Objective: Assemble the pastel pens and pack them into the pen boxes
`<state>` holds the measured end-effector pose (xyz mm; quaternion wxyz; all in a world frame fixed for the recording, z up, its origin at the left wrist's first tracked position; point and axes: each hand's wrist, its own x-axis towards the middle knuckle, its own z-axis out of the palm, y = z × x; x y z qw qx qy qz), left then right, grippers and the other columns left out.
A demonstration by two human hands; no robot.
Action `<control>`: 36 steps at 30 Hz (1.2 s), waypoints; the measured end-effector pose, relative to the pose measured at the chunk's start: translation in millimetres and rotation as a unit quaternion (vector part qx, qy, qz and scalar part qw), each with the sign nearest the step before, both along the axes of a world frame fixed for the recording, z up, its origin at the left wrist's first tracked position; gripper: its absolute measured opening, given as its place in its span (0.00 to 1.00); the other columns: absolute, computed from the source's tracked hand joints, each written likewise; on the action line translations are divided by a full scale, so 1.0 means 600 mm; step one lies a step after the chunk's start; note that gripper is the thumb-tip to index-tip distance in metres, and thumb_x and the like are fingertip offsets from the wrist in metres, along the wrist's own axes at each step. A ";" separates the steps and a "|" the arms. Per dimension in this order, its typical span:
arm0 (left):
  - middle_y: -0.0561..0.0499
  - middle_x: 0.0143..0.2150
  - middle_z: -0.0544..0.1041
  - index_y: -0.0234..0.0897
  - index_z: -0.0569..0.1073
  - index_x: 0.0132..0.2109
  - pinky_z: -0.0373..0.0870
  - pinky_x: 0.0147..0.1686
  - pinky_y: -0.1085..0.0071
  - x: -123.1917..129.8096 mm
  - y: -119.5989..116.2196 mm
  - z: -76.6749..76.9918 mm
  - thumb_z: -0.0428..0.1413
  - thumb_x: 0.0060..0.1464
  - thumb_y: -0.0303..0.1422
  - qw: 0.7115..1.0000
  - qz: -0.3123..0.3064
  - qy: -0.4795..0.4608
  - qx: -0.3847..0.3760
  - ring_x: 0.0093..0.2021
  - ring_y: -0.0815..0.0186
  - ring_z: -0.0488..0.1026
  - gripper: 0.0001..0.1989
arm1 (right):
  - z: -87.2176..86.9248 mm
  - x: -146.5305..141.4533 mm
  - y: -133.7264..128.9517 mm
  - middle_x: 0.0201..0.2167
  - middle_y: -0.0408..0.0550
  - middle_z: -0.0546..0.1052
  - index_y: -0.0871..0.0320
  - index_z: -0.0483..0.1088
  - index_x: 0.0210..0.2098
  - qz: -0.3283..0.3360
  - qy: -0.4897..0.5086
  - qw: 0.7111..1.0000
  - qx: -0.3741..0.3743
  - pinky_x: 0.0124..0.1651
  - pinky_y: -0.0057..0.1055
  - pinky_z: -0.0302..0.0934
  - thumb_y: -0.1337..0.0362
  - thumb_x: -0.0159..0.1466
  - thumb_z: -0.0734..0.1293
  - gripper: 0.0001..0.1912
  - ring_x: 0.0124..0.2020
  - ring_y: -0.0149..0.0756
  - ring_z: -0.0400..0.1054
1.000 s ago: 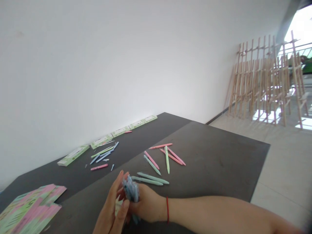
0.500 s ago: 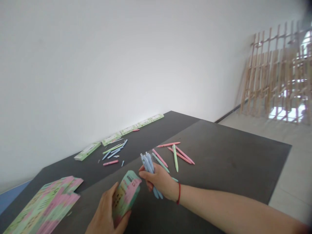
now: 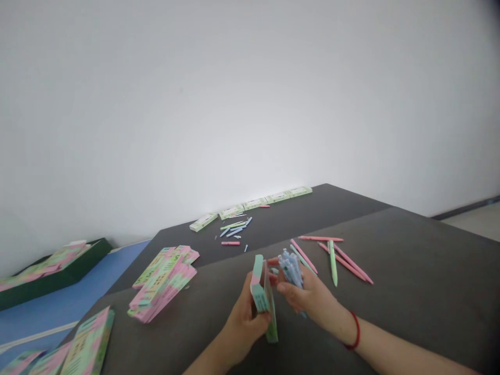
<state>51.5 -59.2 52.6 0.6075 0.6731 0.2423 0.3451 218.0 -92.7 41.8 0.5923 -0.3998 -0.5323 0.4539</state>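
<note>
Near the bottom centre, my left hand (image 3: 242, 324) grips a small pink and green carton (image 3: 262, 291), held upright with its top flap raised. Just right of it, my right hand (image 3: 312, 297) is wrapped round a bundle of light blue pens (image 3: 290, 266), whose upper ends stick up above the fingers. The fingertips of my right hand are close beside the carton's open side; whether they touch it is unclear. Behind that hand, pink pens (image 3: 351, 261) and a green pen (image 3: 333, 263) lie loose on the dark table (image 3: 422, 291).
A pile of flat pink and green cartons (image 3: 164, 284) lies left, with more cartons (image 3: 88, 341) at the lower left. A dark green box (image 3: 78, 268) of cartons stands beyond. Pale green boxes (image 3: 254, 203) line the wall, and several pens (image 3: 236, 228) lie before them.
The view has swung left, bringing the green box into sight. The carton has been turned so its open side faces my right hand, and the bundle of blue pens is closer to it.
</note>
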 end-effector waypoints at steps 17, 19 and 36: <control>0.46 0.58 0.65 0.45 0.74 0.47 0.57 0.56 0.61 -0.018 0.014 0.053 0.51 0.56 0.29 0.898 0.110 0.126 0.407 0.57 0.56 0.62 0.13 | 0.014 0.017 0.009 0.18 0.39 0.67 0.58 0.68 0.32 -0.129 -0.181 0.974 -0.035 0.24 0.26 0.54 0.56 0.58 0.66 0.10 0.19 0.31 0.60; 0.46 0.59 0.63 0.46 0.73 0.48 0.60 0.54 0.63 -0.016 0.012 0.064 0.50 0.58 0.29 0.873 0.108 0.185 0.438 0.55 0.57 0.64 0.14 | 0.017 0.016 0.008 0.21 0.41 0.70 0.58 0.69 0.32 -0.134 -0.175 0.975 -0.018 0.27 0.27 0.57 0.57 0.58 0.66 0.09 0.23 0.33 0.64; 0.50 0.49 0.69 0.45 0.65 0.52 0.65 0.43 0.72 -0.016 0.026 0.048 0.46 0.62 0.28 0.897 0.091 0.141 0.409 0.48 0.65 0.68 0.14 | 0.009 0.003 -0.001 0.28 0.43 0.71 0.57 0.67 0.31 -0.129 -0.163 0.974 0.090 0.33 0.28 0.59 0.61 0.58 0.69 0.08 0.29 0.34 0.63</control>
